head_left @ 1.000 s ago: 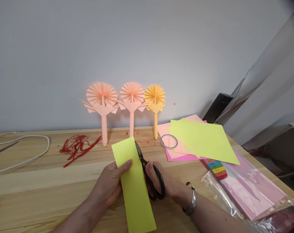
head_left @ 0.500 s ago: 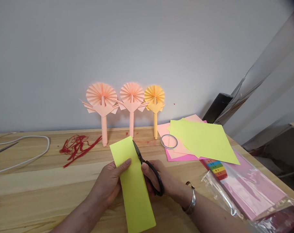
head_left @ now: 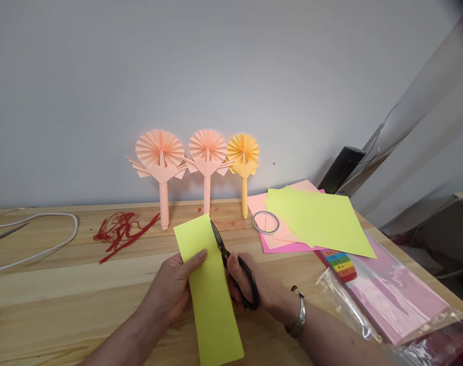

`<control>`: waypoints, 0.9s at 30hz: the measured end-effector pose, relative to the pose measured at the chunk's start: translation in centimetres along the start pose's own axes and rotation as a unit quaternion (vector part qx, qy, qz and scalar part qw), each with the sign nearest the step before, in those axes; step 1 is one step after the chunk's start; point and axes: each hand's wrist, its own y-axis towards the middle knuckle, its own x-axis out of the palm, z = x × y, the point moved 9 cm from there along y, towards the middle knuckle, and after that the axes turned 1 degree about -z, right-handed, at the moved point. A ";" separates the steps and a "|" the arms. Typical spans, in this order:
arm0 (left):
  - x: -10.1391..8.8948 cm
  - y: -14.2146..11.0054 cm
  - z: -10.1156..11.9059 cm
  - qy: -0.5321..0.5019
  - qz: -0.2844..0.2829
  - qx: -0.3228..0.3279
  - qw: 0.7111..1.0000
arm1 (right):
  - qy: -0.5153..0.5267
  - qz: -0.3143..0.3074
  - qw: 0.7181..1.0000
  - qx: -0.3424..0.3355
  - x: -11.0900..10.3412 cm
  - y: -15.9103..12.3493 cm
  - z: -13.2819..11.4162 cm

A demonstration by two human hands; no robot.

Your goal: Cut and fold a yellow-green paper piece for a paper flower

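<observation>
A long strip of yellow-green paper (head_left: 213,305), seemingly folded in layers, is pinched in my left hand (head_left: 177,284), thumb on top and the other fingers mostly hidden beneath. My right hand (head_left: 250,279) grips black-handled scissors (head_left: 250,284) by their loops. The blades lie along the strip's right edge near its upper end. Beyond the paper, two peach paper figures with pleated round fans (head_left: 164,188) (head_left: 207,178) and a yellow-orange paper figure (head_left: 244,178) lean upright against the wall.
Red threads (head_left: 124,234) lie tangled left of centre, and a white cable (head_left: 56,248) loops at far left. On the right are yellow-green sheets (head_left: 319,218) over pink ones, a roll of tape (head_left: 265,222), and a plastic packet of pink paper (head_left: 403,300). A black cylinder (head_left: 342,165) leans behind.
My right thumb has lifted slightly and shifted on the scissor handle. The strip and scissors have moved only a little; my left hand keeps its hold.
</observation>
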 end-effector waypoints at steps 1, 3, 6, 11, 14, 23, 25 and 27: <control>0.0 0.0 0.0 0.000 -0.002 -0.001 1.000 | -0.003 0.003 1.000 -0.001 0.0 0.0 0.0; 0.0 0.0 -0.1 -0.001 -0.001 -0.005 1.000 | -0.013 0.004 1.000 -0.005 -0.1 0.0 0.0; 0.0 0.0 -0.2 -0.004 -0.007 -0.006 1.000 | -0.027 0.004 1.000 -0.011 -0.1 0.1 -0.1; 0.1 0.1 -0.2 0.000 -0.009 -0.001 1.000 | -0.031 -0.003 0.999 -0.009 -0.1 0.2 -0.1; 0.1 0.0 -0.2 0.000 -0.010 -0.002 1.000 | -0.029 -0.003 0.999 -0.014 -0.2 0.3 -0.2; 0.0 0.2 0.0 -0.001 0.002 0.005 1.000 | -0.028 -0.026 0.999 -0.038 -0.3 0.2 -0.3; 0.0 0.1 0.0 0.002 0.001 0.004 1.000 | -0.027 -0.025 0.998 -0.043 -0.2 0.2 -0.3; 0.0 0.1 -0.1 0.003 -0.006 0.003 1.000 | -0.026 -0.024 0.998 -0.050 -0.2 0.3 -0.3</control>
